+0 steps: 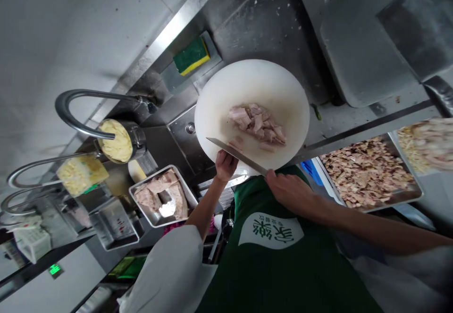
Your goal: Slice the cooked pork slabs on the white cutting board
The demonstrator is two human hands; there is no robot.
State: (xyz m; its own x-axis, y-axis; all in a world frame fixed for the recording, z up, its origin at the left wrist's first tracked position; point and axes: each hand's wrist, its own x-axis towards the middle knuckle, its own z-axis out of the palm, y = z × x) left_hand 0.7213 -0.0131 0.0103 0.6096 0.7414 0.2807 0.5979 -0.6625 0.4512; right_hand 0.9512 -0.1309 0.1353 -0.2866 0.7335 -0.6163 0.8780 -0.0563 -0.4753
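Observation:
A round white cutting board (247, 84) lies on the steel counter in front of me. On it sits a pile of sliced pale pink meat (256, 123). My right hand (290, 193) is closed round the handle of a long knife (235, 155), whose blade lies flat across the board's near edge, pointing left. My left hand (225, 164) is curled into a fist at the board's near rim, just under the blade. What its fingers hold, if anything, is hidden. I wear a green apron (279, 266) and white sleeves.
A steel tray with slabs of meat (161, 195) stands at the lower left. A tray of chopped meat (368, 171) and another tray (428, 143) are at the right. A green-and-yellow sponge (191, 56), curved faucets (88, 110) and a pot of yellow food (118, 145) lie left.

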